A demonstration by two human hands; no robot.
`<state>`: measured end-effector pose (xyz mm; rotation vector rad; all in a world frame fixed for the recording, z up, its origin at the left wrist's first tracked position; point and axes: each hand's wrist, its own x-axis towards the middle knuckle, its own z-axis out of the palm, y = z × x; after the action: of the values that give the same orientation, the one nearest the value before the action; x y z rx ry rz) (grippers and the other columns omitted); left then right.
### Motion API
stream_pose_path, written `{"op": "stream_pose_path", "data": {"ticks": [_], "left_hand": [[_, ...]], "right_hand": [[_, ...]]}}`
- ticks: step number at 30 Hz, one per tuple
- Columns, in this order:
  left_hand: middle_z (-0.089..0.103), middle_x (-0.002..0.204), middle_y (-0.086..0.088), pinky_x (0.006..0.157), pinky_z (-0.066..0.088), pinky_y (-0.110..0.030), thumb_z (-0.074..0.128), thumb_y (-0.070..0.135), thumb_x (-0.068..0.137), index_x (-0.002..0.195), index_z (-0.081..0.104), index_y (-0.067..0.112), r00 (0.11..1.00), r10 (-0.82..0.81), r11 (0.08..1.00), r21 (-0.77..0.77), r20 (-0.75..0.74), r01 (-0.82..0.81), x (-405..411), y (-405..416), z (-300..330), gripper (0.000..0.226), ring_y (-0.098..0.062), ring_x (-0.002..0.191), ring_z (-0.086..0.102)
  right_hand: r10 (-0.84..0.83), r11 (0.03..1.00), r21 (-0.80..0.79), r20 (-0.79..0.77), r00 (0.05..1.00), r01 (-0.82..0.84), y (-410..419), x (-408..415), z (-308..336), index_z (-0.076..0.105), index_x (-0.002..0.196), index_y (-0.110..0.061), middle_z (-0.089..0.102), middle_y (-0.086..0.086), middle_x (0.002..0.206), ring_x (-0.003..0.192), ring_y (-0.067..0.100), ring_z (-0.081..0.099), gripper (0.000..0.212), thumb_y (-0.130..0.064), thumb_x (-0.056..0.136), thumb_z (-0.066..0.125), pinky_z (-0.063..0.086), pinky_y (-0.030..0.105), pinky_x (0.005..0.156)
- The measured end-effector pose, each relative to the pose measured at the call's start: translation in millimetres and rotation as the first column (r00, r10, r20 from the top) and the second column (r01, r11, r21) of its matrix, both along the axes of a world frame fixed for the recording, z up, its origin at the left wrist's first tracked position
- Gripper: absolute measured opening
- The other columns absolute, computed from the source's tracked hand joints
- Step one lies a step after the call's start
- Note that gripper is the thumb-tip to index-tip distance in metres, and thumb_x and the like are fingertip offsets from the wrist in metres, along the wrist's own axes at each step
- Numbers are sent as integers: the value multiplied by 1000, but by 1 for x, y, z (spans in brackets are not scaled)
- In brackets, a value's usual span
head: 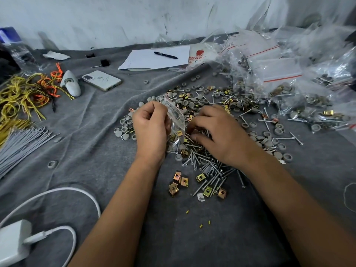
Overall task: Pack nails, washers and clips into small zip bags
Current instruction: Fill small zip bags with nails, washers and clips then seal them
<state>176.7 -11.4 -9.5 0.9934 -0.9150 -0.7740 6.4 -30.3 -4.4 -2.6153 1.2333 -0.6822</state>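
Observation:
My left hand (151,128) grips a small clear zip bag (176,122) by its edge and holds it upright over the grey cloth; a few brass clips and a grey washer show inside it. My right hand (215,132) is just right of the bag, fingers curled down into a heap of silver nails (210,166). Whether it holds any I cannot tell. Grey round washers (192,101) lie scattered behind and around both hands. Brass clips (180,182) lie in small groups in front of the nails.
Filled and empty zip bags (279,74) pile up at the back right. A phone (101,80), paper with a pen (165,55), yellow and orange ties (25,93), grey cable ties (21,145) and a white charger (13,241) with its cable lie at the left.

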Motion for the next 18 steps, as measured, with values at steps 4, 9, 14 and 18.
{"op": "stream_pose_path", "data": {"ticks": [4,9,14,18], "left_hand": [[39,49,5,43,25,-25,52,7,86,52,45,23,1000,-4,1000,-2,-13,4,0,1,1,38,-12,45,33],[38,49,7,43,26,-24,51,6,86,51,43,25,1000,-3,1000,-5,-5,3,-1,1,1,41,-12,46,33],[42,51,2,47,28,-26,53,11,85,53,46,23,994,-5,999,41,114,0,1,1,0,34,-17,50,36],[44,55,-14,52,28,-29,55,12,82,60,50,8,958,-64,997,55,279,51,-5,2,-1,24,-19,52,37]], "right_hand": [[6,1000,12,-135,991,-5,1,9,-3,64,132,-24,55,1,120,118,20,42,43,-41,92,71,45,40,98],[17,998,55,-183,983,-8,-1,4,-1,67,122,-23,54,-1,117,118,19,42,34,-43,94,67,45,42,101],[-30,997,81,146,989,18,-1,-6,2,69,107,-18,62,-5,107,102,12,55,14,-27,97,66,50,34,92],[-15,995,-79,426,905,54,2,-10,9,73,107,-8,70,1,102,93,11,63,13,-13,97,67,54,25,85]]}}
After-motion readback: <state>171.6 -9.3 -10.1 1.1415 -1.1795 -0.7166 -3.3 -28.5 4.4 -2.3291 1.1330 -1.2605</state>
